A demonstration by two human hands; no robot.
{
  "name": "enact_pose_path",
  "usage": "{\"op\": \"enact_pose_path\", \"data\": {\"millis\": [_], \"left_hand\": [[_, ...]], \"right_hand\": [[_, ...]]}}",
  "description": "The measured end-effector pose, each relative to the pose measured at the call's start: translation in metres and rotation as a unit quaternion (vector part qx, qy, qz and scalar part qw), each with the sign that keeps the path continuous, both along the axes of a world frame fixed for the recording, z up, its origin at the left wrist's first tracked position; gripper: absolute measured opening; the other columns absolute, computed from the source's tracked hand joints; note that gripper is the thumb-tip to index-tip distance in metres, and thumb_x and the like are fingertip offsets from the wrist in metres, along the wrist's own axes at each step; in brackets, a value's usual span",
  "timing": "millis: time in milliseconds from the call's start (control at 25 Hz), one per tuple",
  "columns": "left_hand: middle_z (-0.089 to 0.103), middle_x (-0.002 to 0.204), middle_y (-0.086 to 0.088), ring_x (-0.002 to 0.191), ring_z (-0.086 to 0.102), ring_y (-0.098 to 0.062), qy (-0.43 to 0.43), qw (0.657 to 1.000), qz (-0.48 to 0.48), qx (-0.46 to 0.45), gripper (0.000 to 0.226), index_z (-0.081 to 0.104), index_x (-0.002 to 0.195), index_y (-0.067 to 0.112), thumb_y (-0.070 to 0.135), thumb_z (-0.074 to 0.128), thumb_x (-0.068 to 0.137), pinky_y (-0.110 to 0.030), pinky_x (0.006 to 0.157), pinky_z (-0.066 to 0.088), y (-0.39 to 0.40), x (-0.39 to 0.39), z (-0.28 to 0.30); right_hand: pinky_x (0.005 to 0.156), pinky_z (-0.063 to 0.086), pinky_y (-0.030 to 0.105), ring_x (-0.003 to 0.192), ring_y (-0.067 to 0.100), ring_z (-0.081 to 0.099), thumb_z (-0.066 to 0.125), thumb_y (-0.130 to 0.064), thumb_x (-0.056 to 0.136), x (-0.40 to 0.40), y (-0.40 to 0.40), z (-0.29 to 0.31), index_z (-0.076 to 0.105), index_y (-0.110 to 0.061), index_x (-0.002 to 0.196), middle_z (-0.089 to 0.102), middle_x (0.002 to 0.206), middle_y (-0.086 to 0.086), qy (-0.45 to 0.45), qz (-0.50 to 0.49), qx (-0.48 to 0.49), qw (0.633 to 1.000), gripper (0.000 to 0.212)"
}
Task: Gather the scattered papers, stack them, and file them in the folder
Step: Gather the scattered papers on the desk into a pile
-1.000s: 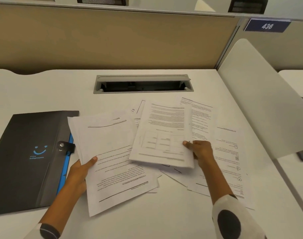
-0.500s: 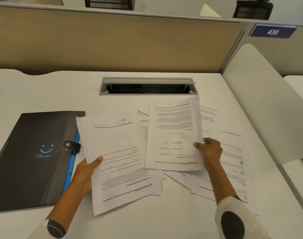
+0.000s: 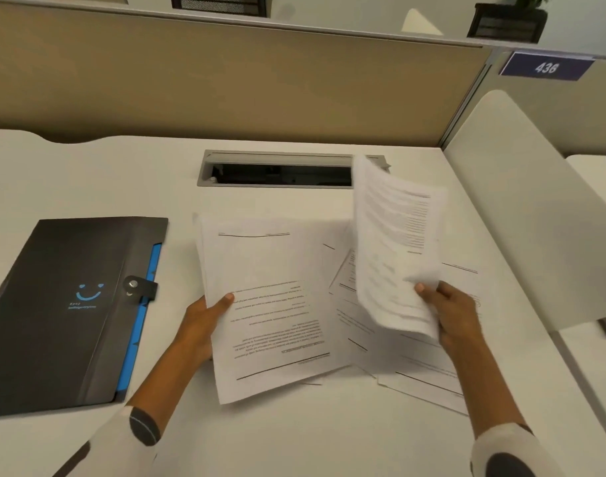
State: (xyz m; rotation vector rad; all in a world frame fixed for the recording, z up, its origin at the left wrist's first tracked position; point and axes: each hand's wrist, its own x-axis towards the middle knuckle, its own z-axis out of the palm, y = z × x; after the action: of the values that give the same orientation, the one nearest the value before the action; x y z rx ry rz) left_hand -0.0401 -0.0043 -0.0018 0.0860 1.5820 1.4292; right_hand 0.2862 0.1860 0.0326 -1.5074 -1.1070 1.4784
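A stack of printed papers (image 3: 270, 304) lies in the middle of the white desk (image 3: 294, 435); my left hand (image 3: 201, 321) grips its left edge, thumb on top. My right hand (image 3: 453, 315) holds a single printed sheet (image 3: 394, 249) by its near edge, lifted and tilted up above the desk. More loose sheets (image 3: 418, 370) lie scattered under and beside that hand. The dark grey folder (image 3: 64, 304), with a blue smiley logo, blue inner edge and snap strap, lies shut on the left of the desk.
A grey cable tray opening (image 3: 277, 173) is set into the desk behind the papers. A beige partition (image 3: 226, 84) closes the back. A white curved divider (image 3: 536, 215) stands along the right edge, with a "436" sign (image 3: 546, 67) above it.
My right hand has lifted its sheet off the pile and swung it up and to the right. The left hand still holds the stack in place.
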Motion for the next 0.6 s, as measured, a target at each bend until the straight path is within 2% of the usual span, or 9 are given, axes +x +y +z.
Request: {"op": "enact_pose_path", "data": {"millis": [120,200,280,360,480,560,600], "left_hand": [[0.068,0.103,-0.011,0.089,0.065,-0.028,-0.024,0.999,-0.010,-0.024,0.039,0.059,0.112,0.017,0.041,0.062,0.082,-0.036,0.066,0.055,0.009,0.011,0.002],[0.068,0.100,-0.011,0.092,0.064,-0.031,-0.058,0.996,-0.010,-0.060,0.057,0.058,0.110,0.018,0.064,0.053,0.077,-0.040,0.072,0.055,0.015,0.016,0.005],[0.067,0.097,-0.008,0.090,0.064,-0.029,-0.070,0.995,-0.008,-0.071,0.061,0.056,0.108,0.024,0.073,0.048,0.072,-0.039,0.071,0.055,0.017,0.017,0.009],[0.067,0.105,-0.006,0.088,0.064,-0.023,-0.042,0.998,-0.022,-0.043,0.049,0.056,0.112,0.025,0.058,0.059,0.076,-0.035,0.068,0.056,0.017,0.019,0.010],[0.064,0.120,-0.013,0.094,0.065,-0.025,-0.029,0.999,-0.033,0.017,0.038,0.058,0.119,0.016,0.024,0.065,0.083,-0.038,0.076,0.055,0.014,0.022,0.009],[0.069,0.112,-0.008,0.093,0.068,-0.022,-0.009,0.998,-0.036,0.058,0.036,0.059,0.119,0.015,0.021,0.064,0.084,-0.036,0.076,0.057,0.015,0.021,0.017],[0.072,0.106,-0.003,0.092,0.069,-0.019,0.011,0.996,-0.045,0.080,0.037,0.059,0.119,0.017,0.023,0.065,0.083,-0.033,0.076,0.058,0.016,0.020,0.023]], "right_hand": [[0.066,0.058,0.030,0.072,0.018,0.072,0.075,-0.007,0.073,-0.039,-0.028,-0.012,0.073,-0.009,0.091,0.075,0.083,0.003,-0.067,0.093,0.009,0.993,0.018],[0.069,0.058,0.031,0.074,0.017,0.072,0.077,-0.016,0.072,-0.058,-0.043,-0.021,0.071,-0.020,0.081,0.075,0.085,0.000,-0.121,0.140,0.028,0.982,0.011],[0.072,0.057,0.030,0.076,0.013,0.070,0.076,-0.021,0.073,-0.073,-0.052,-0.026,0.068,-0.025,0.080,0.073,0.086,-0.002,-0.172,0.169,0.056,0.969,0.012],[0.073,0.057,0.030,0.075,0.011,0.068,0.075,-0.023,0.074,-0.084,-0.058,-0.028,0.068,-0.024,0.082,0.072,0.085,-0.003,-0.211,0.193,0.085,0.955,0.010],[0.078,0.058,0.037,0.075,0.013,0.068,0.075,-0.025,0.075,-0.089,-0.057,-0.024,0.070,-0.017,0.088,0.074,0.089,0.000,-0.229,0.198,0.089,0.949,0.016],[0.082,0.057,0.037,0.083,0.012,0.068,0.079,-0.026,0.070,-0.089,-0.051,-0.012,0.069,-0.018,0.094,0.073,0.092,-0.003,-0.189,0.170,0.103,0.962,0.027],[0.084,0.055,0.035,0.091,0.012,0.066,0.081,-0.027,0.068,-0.089,-0.045,-0.003,0.067,-0.019,0.103,0.071,0.099,-0.005,-0.152,0.155,0.109,0.970,0.039]]}}
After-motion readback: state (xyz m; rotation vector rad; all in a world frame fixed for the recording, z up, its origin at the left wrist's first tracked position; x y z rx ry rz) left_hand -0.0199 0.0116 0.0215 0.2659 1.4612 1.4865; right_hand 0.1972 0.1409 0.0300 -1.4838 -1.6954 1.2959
